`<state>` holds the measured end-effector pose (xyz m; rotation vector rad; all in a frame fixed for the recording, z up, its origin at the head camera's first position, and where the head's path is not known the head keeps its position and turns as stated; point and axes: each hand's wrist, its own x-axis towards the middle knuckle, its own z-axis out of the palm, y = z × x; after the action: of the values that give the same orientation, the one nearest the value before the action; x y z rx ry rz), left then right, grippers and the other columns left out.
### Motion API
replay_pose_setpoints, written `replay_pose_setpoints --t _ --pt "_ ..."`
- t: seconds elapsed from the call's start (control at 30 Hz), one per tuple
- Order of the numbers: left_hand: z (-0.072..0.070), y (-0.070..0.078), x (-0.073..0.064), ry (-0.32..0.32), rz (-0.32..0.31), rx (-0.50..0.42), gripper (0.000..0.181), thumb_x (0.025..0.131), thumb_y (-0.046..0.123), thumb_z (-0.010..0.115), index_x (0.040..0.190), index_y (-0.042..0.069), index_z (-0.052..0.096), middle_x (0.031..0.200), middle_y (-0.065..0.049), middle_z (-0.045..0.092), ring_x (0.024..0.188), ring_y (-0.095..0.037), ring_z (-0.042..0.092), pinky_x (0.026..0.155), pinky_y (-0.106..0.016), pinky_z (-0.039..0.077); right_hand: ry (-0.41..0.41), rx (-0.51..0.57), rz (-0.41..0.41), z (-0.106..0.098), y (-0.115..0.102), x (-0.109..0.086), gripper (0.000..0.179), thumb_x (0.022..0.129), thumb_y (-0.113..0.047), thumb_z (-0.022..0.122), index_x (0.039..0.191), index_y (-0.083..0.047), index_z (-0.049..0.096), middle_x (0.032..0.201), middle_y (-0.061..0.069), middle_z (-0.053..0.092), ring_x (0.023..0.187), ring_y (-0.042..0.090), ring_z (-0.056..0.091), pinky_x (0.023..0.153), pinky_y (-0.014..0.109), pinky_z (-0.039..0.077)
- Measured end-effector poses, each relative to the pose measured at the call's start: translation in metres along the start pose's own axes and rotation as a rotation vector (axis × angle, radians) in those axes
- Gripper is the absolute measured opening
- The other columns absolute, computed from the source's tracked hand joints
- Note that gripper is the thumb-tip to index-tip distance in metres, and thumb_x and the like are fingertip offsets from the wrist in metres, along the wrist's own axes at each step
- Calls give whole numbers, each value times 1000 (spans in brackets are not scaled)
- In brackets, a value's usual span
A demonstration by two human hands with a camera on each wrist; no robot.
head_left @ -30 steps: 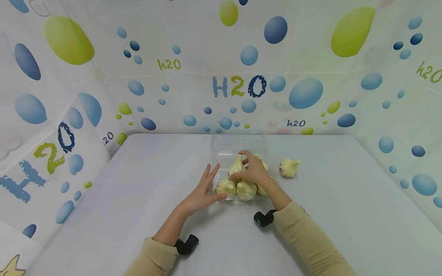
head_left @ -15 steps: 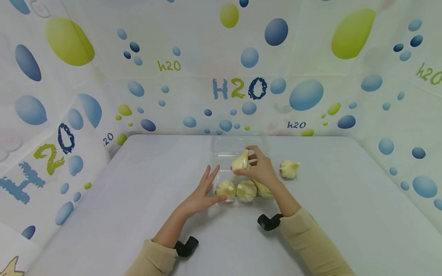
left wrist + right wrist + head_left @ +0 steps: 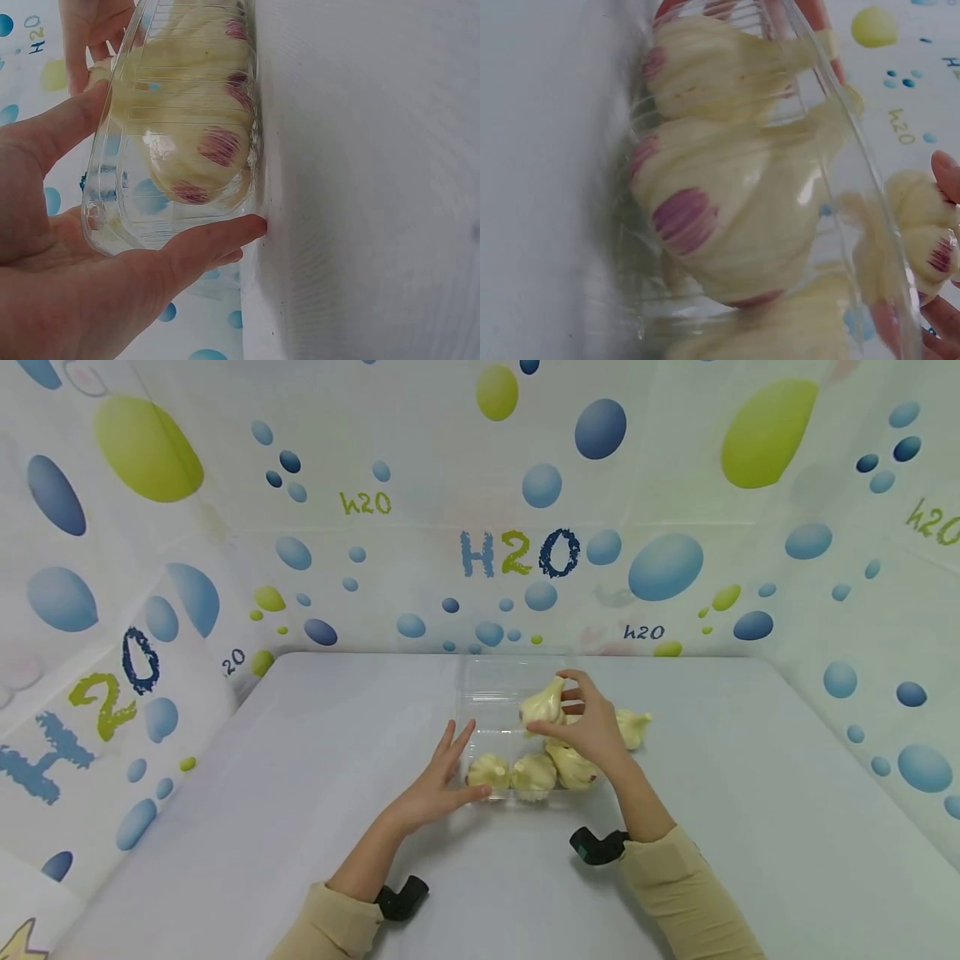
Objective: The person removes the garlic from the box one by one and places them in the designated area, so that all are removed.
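Observation:
My right hand point(image 3: 592, 727) pinches a garlic bulb point(image 3: 542, 704) between thumb and fingers, its stem pointing up, over the right half of a clear plastic container point(image 3: 513, 672). Three more garlic bulbs line the container's front: one at left point(image 3: 487, 772), one in the middle point(image 3: 534, 775) and a tilted one at right point(image 3: 573, 767). Another pale piece behind the right hand is mostly hidden. My left hand point(image 3: 435, 787) has its fingers spread straight along the container's left side. In the left wrist view its thumb point(image 3: 67, 124) touches the rim.
Right of the container, a loose garlic bulb point(image 3: 634, 728) lies on the white tabletop point(image 3: 322, 735), partly covered by the right hand. The container's lid is folded back toward the rear wall. Black wrist cameras sit on both wrists.
The right hand has lifted the garlic bulb from the container's middle and carried it to the right, uncovering the tilted front bulb. The left hand has stayed in place.

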<state>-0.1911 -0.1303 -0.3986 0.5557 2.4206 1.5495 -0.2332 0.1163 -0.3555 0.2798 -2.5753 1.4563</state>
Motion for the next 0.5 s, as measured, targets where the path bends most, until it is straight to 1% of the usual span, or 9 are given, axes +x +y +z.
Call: replay_pose_setpoints --t 0.23,0.3,0.4,0.5 --pt "-3 34 -13 -22 -32 -21 87 85 12 65 149 18 7 149 -16 -17 134 -42 11 105 -53 20 21 -3 13 -12 -2 -1 84 64 -39 82 133 -20 38 112 14 56 102 31 55 81 44 49" --pt "-3 36 -14 -23 -31 -17 87 85 12 65 149 17 6 149 -17 -17 134 -42 11 105 -53 20 27 5 13 -16 -3 -2 83 65 -38 82 133 -20 38 112 14 55 102 31 55 82 44 48" --pt "-3 33 -12 -25 -28 -15 87 85 11 65 149 17 6 149 -17 -17 134 -43 12 105 -53 20 39 16 18 -21 -5 -3 82 65 -37 82 133 -20 38 112 14 55 103 31 54 83 45 47" --pt "-1 21 -7 -20 -19 -14 88 85 14 66 149 20 6 149 -15 -18 134 -42 11 105 -54 20 49 22 14 -26 -4 -4 83 66 -36 82 134 -20 37 112 14 54 103 32 54 83 46 47"
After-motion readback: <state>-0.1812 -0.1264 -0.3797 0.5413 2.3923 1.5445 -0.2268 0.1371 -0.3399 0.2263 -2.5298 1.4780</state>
